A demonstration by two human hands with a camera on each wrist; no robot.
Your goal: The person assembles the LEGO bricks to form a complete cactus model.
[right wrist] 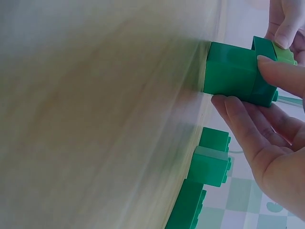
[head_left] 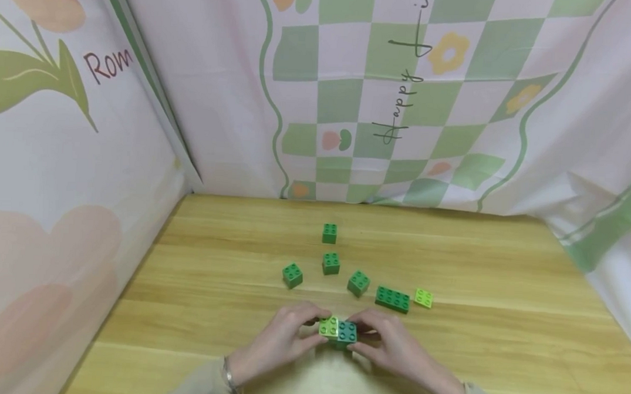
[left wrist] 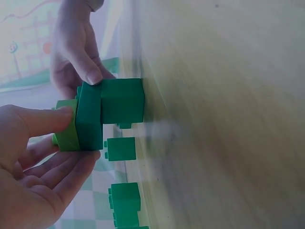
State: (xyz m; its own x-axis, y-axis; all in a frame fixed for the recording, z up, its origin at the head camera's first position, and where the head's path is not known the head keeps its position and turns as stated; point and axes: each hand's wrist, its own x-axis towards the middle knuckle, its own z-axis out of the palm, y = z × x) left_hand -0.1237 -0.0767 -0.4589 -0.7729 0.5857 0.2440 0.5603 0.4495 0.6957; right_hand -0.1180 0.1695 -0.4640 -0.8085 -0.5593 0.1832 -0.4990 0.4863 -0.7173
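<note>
Just in front of the person, both hands hold a small stack of toy building bricks. A square green brick stands at the bottom on the table. A longer dark green brick lies across it and overhangs to the left. On that overhanging end sits a thin light green brick. The left hand pinches the left end, thumb on the light green brick and fingers under the longer brick's far side. The right hand grips the right end, its thumb on the longer brick and fingers behind the stack.
Beyond the hands, several square green bricks are scattered over the wooden table. A long green brick and a thin light green brick lie to the right. Printed curtains enclose the table at the back and sides.
</note>
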